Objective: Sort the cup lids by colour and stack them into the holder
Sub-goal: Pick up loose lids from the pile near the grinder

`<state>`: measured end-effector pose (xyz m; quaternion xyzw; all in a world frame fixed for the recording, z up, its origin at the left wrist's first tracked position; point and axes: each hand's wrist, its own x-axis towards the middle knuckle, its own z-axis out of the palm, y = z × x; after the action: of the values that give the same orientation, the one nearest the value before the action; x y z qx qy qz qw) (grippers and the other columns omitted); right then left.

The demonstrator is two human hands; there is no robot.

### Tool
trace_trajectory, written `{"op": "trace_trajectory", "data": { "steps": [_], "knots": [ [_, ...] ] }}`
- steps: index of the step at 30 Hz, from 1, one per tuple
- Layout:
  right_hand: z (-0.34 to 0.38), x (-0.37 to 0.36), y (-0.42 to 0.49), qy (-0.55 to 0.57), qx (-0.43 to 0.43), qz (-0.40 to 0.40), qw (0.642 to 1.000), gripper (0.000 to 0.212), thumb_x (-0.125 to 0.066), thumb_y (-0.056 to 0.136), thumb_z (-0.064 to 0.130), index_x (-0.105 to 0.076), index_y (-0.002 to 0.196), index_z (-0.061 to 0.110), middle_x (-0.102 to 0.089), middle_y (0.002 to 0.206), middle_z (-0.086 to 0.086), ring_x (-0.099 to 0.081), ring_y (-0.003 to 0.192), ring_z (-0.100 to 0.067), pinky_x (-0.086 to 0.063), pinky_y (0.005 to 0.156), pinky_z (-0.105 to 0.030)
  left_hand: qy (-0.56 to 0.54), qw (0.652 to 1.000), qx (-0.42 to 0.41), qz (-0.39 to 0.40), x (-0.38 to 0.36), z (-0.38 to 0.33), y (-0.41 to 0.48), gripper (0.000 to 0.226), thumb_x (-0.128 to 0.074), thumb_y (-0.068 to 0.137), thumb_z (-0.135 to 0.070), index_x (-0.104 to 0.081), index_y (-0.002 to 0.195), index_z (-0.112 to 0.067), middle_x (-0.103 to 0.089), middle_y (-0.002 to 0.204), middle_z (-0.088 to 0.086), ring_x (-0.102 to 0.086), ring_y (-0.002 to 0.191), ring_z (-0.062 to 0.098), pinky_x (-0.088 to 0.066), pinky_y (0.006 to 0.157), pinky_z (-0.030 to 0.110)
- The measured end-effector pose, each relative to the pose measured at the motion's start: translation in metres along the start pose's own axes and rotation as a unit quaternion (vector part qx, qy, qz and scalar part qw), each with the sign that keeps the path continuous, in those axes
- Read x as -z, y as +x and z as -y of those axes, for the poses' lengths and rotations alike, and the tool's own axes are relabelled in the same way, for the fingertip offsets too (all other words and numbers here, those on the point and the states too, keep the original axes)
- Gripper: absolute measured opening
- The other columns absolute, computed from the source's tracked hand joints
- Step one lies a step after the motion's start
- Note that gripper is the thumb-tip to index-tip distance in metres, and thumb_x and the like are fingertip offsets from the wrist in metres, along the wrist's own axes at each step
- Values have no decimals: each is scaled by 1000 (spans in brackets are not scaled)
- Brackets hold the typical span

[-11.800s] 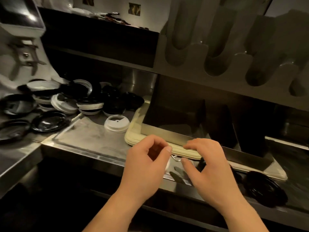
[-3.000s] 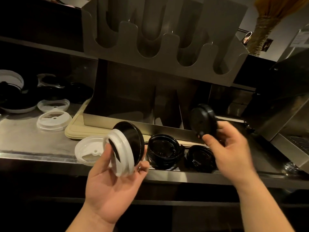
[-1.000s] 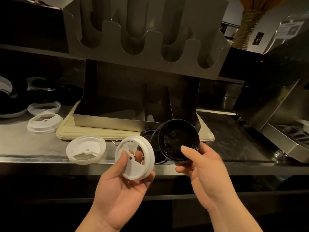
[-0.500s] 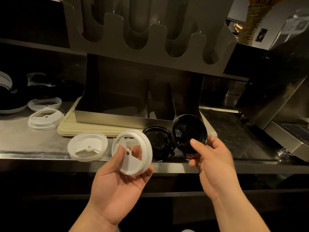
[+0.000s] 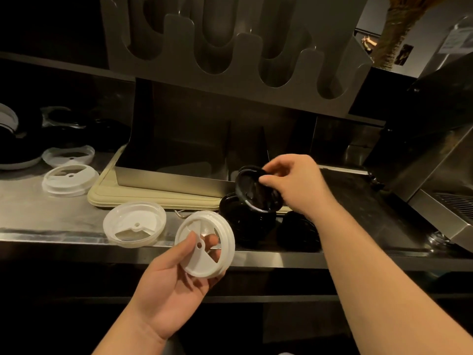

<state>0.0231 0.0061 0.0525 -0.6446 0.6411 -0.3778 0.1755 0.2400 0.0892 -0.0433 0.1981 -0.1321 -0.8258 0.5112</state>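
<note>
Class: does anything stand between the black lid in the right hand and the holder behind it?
Nothing visible does. The right hand pinches the black lid above a stack of black lids; only air lies between it and the holder.

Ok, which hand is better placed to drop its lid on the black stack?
Right hand: it pinches the black lid just above the black stack; the left hand holds a white lid.
</note>
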Motion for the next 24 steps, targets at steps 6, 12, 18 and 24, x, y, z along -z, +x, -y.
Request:
{"op": "trace_trajectory", "data": {
  "steps": [6, 12, 18, 24],
  "knots": [
    [3, -20, 20, -147, 52, 96, 983, 14, -76, 88, 25, -74, 99, 34, -68, 91, 16, -63, 91, -3, -57, 85, -31, -11, 999, 16, -36, 12, 2, 5, 88, -104, 20, -16, -79, 104, -7, -72, 109, 17, -70, 99, 30, -61, 76, 45],
    [-6, -31, 16, -175, 87, 80, 977, 12, -74, 90, 31, -74, 101, 34, -67, 93, 15, -62, 94, -9, -54, 82, -29, -1, 999, 16, -40, 12, 5, 5, 86, -104, 17, -18, -80, 99, -5, -73, 103, 18, -73, 89, 31, -59, 83, 46],
    [-1, -38, 9, -285, 171, 79, 940, 17, -66, 95, 35, -73, 110, 32, -56, 101, 14, -55, 98, -9, -47, 82, -24, -9, 999, 25, -41, -2, 9, 3, 81, -104, 17, -15, -81, 94, -4, -73, 92, 17, -74, 79, 30, -61, 78, 47],
    [1, -34, 8, -308, 159, 63, 936, 23, -64, 96, 39, -72, 116, 32, -61, 108, 11, -57, 103, -9, -40, 79, -21, 29, 996, 9, -86, -24, 6, -2, 39, -67, 79, -29, -76, 111, -8, -66, 125, 26, -67, 106, 38, -52, 82, 46]
  ]
}}
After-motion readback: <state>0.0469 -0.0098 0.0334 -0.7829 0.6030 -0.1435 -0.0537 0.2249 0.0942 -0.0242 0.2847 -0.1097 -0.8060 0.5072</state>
